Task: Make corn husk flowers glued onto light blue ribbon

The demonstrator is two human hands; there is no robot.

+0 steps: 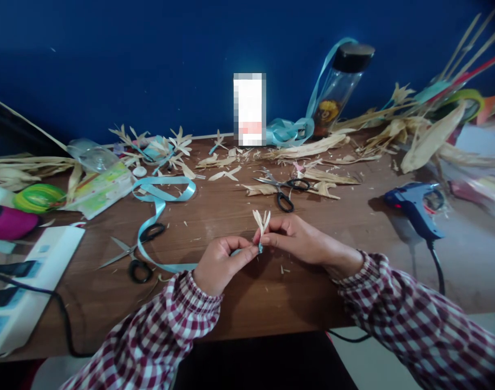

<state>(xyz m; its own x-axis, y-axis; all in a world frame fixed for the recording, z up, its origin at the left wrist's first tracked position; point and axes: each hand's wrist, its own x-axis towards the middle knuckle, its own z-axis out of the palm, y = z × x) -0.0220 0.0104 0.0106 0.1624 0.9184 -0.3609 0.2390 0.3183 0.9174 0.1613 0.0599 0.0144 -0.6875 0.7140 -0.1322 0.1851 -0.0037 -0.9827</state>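
Note:
Between my two hands, over the front of the table, stands a small corn-husk flower (261, 219) with pale pointed petals turned up. My right hand (298, 238) pinches it just below the petals. Thumb and forefinger of my left hand (225, 262) are closed at its base, on the end of a light blue ribbon (176, 267). A bit of blue shows under the fingertips around the stem. From my left hand the ribbon runs left and loops back over the table. The stem itself is mostly hidden by my fingers.
Scissors (129, 254) lie open at left, the ribbon across them; more scissors (283, 189) rest beyond my hands. A blue glue gun (418, 206) is at right, a power strip (40, 287) at left. Husk flowers (178, 143), a bottle (343, 86) and a bright blurred-out screen (249, 108) line the back.

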